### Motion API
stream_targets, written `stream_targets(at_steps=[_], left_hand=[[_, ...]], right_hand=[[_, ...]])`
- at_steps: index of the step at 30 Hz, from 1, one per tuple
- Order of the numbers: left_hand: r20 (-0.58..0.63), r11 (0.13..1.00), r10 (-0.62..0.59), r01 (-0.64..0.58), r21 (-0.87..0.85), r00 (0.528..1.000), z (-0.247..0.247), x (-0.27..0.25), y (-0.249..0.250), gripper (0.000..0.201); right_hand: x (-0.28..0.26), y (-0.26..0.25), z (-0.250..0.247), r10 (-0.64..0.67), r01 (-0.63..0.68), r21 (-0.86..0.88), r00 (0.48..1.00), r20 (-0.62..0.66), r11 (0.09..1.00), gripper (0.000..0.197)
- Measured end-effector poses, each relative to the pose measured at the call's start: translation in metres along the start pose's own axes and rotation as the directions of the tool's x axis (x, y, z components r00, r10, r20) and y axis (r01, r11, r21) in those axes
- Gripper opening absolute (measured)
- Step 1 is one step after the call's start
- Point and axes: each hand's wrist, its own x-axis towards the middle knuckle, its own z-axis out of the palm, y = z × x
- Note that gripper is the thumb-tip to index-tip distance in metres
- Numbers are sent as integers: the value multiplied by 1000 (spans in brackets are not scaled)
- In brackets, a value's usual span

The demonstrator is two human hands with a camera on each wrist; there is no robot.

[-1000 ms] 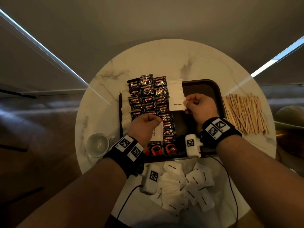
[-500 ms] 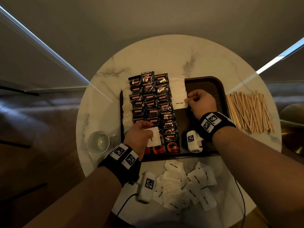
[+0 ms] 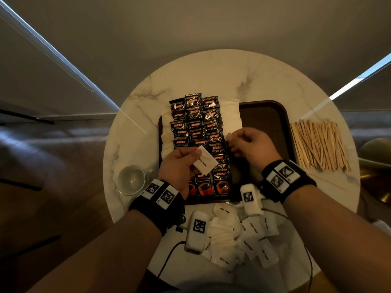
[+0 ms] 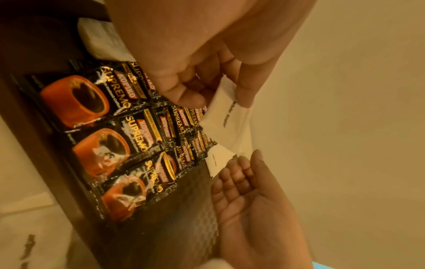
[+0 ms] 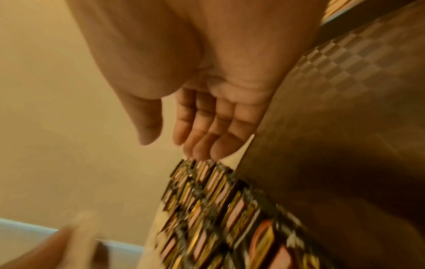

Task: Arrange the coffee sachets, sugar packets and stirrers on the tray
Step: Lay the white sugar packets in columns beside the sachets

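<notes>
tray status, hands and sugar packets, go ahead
Left hand pinches a sugar packet above the coffee sachets. Right hand open at the sugar row. Stirrers off tray.

A white paper sugar packet with black print [image 4: 226,116] is pinched between thumb and fingers of the left hand [image 4: 202,60], held tilted above the tray. Black foil coffee sachets with orange cup pictures and gold lettering [image 4: 119,138] are seen laid in overlapping rows on a dark brown tray with a checkered textured floor [image 4: 184,209]. A second white sugar packet [image 4: 217,161] is seen lying at the end of the sachet rows, its edge touched by the fingertips [image 4: 241,163] of the right hand [image 4: 250,205], whose fingers are extended, palm showing. More white packets [image 4: 101,41] are glimpsed beside the sachets, partly hidden by the left hand. A pale surface [image 4: 20,172] is seen beside the tray.
</notes>
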Motion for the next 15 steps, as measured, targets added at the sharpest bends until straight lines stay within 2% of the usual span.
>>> stream_targets(at_steps=[2, 4, 6, 9, 11, 13, 14, 15], left_hand=[[-11, 996, -4, 3, -90, 1000, 3, -4, 2, 7], [-17, 990, -10, 8, -139, 1000, 6, -6, 1, 6], [-6, 989, 3, -4, -147, 1000, 9, -9, -1, 7], [-18, 991, 43, -45, -123, 999, 14, -12, -5, 9], [-35, 995, 89, -91, -39, 995, 15, -13, -8, 11], [-4, 981, 143, -141, 133, 990, 13, -14, -11, 11], [28, 943, 173, -174, 284, 985, 12, -14, -13, 12], [71, 861, 205, -214, 461, 976, 10, -14, -15, 12]], right_hand=[[-23, -2, 8, 33, -46, 78, 986, 164, 996, 27], [-37, 0, 14, 36, -63, 98, 965, 259, 993, 29], [-43, 1, 18, 28, -49, 74, 965, 261, 996, 24], [-46, 3, 17, 11, -25, 76, 984, 179, 997, 15], [-46, 5, 12, 10, -19, 73, 992, 126, 997, 13], [-42, 8, 6, 21, -25, 50, 996, 81, 998, 12], [-37, 11, 3, 31, -33, 42, 999, 45, 999, 11], [-30, 14, -2, 46, -45, 39, 999, -4, 998, 11]])
